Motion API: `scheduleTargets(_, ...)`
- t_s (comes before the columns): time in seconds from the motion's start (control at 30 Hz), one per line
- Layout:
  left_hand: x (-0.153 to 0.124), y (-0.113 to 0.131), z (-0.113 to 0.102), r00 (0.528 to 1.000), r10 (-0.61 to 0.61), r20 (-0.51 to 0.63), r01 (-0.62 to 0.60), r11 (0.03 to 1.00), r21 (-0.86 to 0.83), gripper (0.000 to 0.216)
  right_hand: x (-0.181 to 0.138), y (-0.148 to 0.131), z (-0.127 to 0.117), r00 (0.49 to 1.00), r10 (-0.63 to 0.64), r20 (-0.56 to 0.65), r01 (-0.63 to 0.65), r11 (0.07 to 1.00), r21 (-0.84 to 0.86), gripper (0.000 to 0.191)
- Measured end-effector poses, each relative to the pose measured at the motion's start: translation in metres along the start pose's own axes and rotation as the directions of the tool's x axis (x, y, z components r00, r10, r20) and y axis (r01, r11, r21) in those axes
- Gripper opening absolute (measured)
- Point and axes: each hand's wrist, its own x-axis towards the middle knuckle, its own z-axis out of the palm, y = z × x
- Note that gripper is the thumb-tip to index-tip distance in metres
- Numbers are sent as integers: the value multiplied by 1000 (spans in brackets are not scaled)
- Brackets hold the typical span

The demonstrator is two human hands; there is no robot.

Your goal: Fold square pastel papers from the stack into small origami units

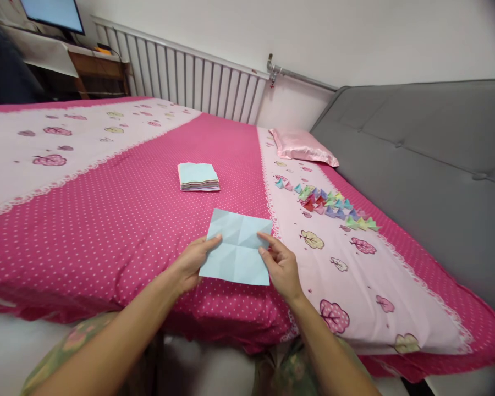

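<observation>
Between my two hands is a light blue square sheet of paper (236, 256), opened out and marked with crossing fold creases. My left hand (193, 263) grips its left edge, thumb on top and the other fingers hidden beneath. On the right edge, my right hand (281, 265) pinches the sheet between thumb and index finger. Beyond the sheet, a stack of square coloured paper (198, 175) lies on the bed with a light blue piece on top. To the right sit several small folded paper pieces (319, 202) in many colours, grouped in rows.
The bed's cover (140, 220) is pink with dots and pale printed bands. A pink pillow (303, 147) lies near the grey padded headboard (416, 159). Behind the bed are a white radiator (190, 77) and a pipe. A desk with a monitor (55, 15) stands at far left.
</observation>
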Motion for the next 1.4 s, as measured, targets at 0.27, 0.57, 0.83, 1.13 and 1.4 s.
scheduleTargets(0.27,1,3,-4,1000,-18,23,19,999,-50,29,6,3,-11,990,64,123,-81,986,143,39)
scheduleTargets(0.57,3,0,-3,996,-37,81,46,993,-111,32,4,-1,-7,985,20,170,-48,986,161,23)
scheduleTargets(0.83,2,1,-5,981,-5,193,44,979,-201,32,4,-3,-4,1000,10,23,-12,993,114,12)
scheduleTargets(1.13,1,-18,1,877,190,442,-93,968,-233,51,-2,5,9,971,165,-172,-125,967,223,23)
scheduleTargets(1.4,11,-49,19,925,348,153,-327,933,-146,30,-12,-3,26,979,182,-96,-138,927,349,36)
